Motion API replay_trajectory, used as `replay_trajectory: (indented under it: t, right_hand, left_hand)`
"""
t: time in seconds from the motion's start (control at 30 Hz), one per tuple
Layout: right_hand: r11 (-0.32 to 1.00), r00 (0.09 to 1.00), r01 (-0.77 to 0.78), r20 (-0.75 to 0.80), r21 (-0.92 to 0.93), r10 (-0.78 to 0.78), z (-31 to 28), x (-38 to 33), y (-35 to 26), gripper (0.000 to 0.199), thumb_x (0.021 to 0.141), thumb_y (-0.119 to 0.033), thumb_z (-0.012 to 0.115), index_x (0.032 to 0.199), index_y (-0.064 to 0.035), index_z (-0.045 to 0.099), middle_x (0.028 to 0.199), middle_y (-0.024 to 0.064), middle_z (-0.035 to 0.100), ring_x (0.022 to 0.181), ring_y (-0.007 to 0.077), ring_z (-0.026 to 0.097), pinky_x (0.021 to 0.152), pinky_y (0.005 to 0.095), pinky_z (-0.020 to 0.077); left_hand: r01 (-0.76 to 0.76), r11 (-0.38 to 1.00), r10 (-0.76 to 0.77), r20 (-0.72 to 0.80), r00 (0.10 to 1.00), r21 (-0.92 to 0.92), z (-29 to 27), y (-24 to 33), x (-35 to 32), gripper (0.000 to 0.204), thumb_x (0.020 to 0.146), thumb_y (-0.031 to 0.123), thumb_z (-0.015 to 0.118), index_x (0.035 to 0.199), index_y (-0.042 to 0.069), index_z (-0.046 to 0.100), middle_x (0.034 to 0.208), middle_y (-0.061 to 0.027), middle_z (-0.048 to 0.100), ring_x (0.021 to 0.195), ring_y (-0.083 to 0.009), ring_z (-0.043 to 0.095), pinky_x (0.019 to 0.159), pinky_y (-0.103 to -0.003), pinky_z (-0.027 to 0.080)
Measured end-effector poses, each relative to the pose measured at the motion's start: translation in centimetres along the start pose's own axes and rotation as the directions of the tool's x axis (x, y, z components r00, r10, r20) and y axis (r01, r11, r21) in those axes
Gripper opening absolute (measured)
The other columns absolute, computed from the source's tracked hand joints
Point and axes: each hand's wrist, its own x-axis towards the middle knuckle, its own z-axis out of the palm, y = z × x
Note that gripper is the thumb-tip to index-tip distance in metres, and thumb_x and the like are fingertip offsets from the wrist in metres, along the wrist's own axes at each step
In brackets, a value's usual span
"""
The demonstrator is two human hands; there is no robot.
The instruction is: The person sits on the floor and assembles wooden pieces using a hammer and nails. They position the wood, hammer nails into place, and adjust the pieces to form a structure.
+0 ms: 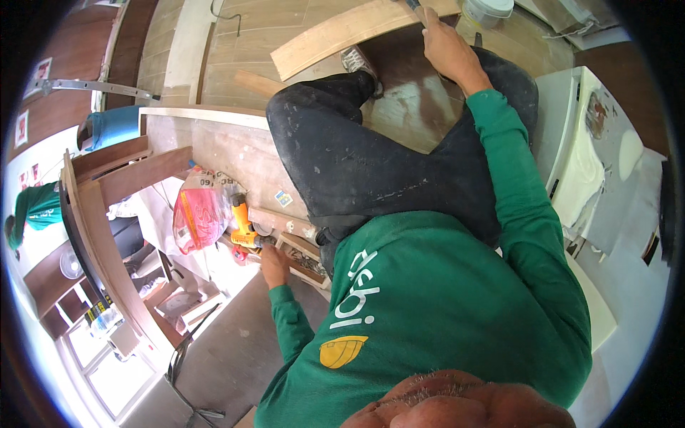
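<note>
My right hand [453,58] is closed round a slim tool with a dark part [413,4], cut off by the upper edge; its kind does not show. It is beside the right end of a curved-looking wooden board [349,34]. My left hand [275,265] reaches down at the left, beside an orange and black power tool [244,225], seemingly a drill or heat gun. Its fingers are hidden, so I cannot tell whether it touches that tool. A wooden tray [303,247] with small metal pieces inside lies just past this hand.
A white bucket [487,10] stands at the far right. Right of me, a white panel [579,171] bears cream paste. Left are a red plastic bag [198,221], a wooden frame [118,257] and a metal ladder part [100,85]. Another person in a green sleeve [39,205] is at far left.
</note>
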Motion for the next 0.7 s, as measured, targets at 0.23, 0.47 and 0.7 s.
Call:
replay_trajectory:
  t: [0.23,0.47,0.7]
  right_hand:
    - [0.982,0.998,-0.055,0.045,0.178,0.047,-2.3,1.6,-1.3,0.056,0.11,-0.019,0.051,0.158,0.0093,0.042,0.13,0.0386,0.068,0.121,0.0548,0.064,0.103,0.0579,0.0513]
    - [0.982,0.997,0.048,-0.062,0.185,-0.037,-0.7,1.0,-0.2,0.057,0.11,-0.019,0.052,0.159,0.0089,0.04,0.128,0.0396,0.067,0.12,0.0561,0.064,0.102,0.0583,0.051]
    - [0.963,0.998,-0.057,0.002,0.264,0.058,-1.6,0.6,-2.0,0.056,0.109,-0.015,0.054,0.158,0.0049,0.039,0.127,0.0411,0.066,0.12,0.0588,0.061,0.101,0.0608,0.0499]
  left_hand:
    - [-0.212,0.768,-0.004,-0.336,0.942,-0.605,-16.7,20.5,10.5,0.023,0.112,0.013,0.062,0.124,-0.005,0.07,0.112,-0.0123,0.073,0.098,-0.0183,0.069,0.087,-0.033,0.057]
    - [-0.501,0.238,0.442,-0.366,0.819,-0.832,-14.3,38.5,28.3,0.025,0.112,0.015,0.064,0.132,-0.001,0.068,0.119,-0.0138,0.076,0.104,-0.0242,0.077,0.093,-0.035,0.063]
    - [-0.751,0.532,0.537,-0.53,0.657,-0.392,-9.7,43.7,35.2,0.016,0.1,0.013,0.072,0.111,0.002,0.076,0.104,-0.0225,0.075,0.09,-0.0415,0.074,0.08,-0.047,0.058]
